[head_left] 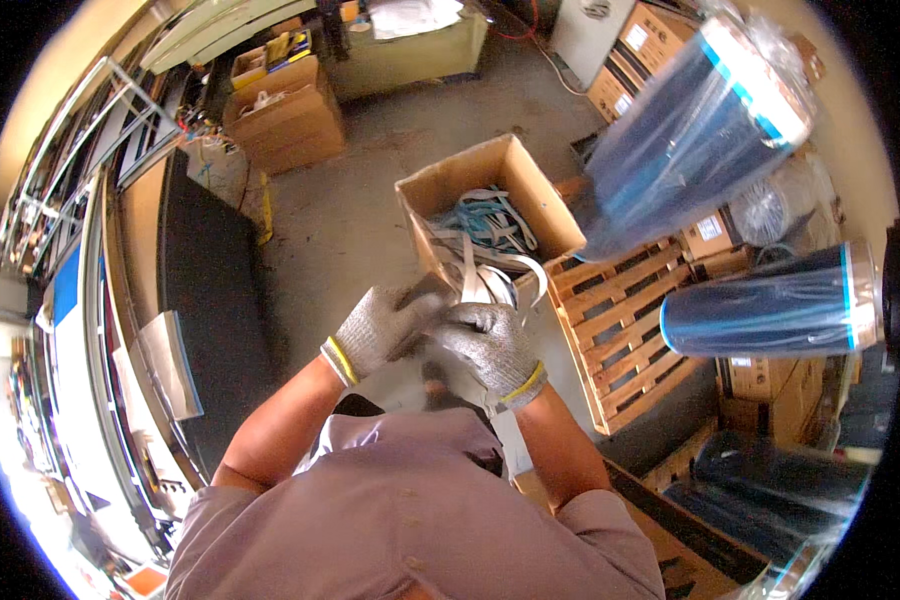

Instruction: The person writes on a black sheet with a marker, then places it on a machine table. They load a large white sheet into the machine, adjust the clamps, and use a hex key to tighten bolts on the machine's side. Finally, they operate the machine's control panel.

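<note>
Both my hands wear grey knit gloves with yellow cuffs and meet in front of my chest. My left hand (375,330) reaches toward the right one, its dark fingertips smeared by motion. My right hand (490,348) has its fingers curled and pressed together; whatever is in them is hidden. Right beyond the hands, a bundle of white strapping strips (487,286) loops over the near side of an open cardboard box (540,195). Whether the fingers grip these strips I cannot tell. Inside the box lies a tangle of blue and white strips (495,220).
A wooden pallet (620,345) lies to the right of the box. Large blue film-wrapped rolls (680,140) stand or lie along the right. Another cardboard box (290,120) sits at the far left. A dark panel (205,300) and racks line the left side.
</note>
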Tool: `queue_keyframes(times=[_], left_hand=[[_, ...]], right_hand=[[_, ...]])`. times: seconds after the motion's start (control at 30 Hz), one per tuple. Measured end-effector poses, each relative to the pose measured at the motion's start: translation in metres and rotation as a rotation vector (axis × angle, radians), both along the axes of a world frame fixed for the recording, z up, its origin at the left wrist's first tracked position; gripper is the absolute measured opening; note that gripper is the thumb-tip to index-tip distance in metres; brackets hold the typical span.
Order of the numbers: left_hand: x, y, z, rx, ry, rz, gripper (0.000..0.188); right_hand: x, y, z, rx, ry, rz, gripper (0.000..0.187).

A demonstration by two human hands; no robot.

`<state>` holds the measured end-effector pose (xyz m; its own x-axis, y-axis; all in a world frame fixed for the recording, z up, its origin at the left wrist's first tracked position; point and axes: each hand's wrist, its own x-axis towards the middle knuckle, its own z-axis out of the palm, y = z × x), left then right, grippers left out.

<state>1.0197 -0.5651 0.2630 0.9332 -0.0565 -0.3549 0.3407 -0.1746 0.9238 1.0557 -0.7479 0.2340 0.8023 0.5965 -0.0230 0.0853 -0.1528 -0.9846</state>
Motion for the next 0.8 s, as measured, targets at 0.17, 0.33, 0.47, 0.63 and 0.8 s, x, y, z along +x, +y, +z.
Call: queue_keyframes(times=[0.17,0.33,0.47,0.63,0.8], left_hand=[[0.041,-0.039,0.006,-0.043,0.214,-0.112,0.038],[0.106,-0.053,-0.022,0.793,-0.474,-0.204,0.037],[0.132,-0.017,-0.013,1.123,-0.539,0.182,0.043],[0.043,0.05,-0.027,0.981,-0.398,0.106,0.038],[-0.081,0.115,-0.027,0.829,-0.128,0.055,0.041]], right_hand=[[0.008,-0.042,-0.018,0.028,-0.152,-0.133,0.024],[0.003,-0.053,-0.023,-0.067,0.379,-0.323,0.022],[-0.011,-0.036,-0.016,0.048,0.407,-0.435,0.021],[-0.008,0.0,-0.053,-0.04,0.01,-0.301,0.024],[-0.026,0.121,-0.05,-0.126,-0.394,0.123,0.031]])
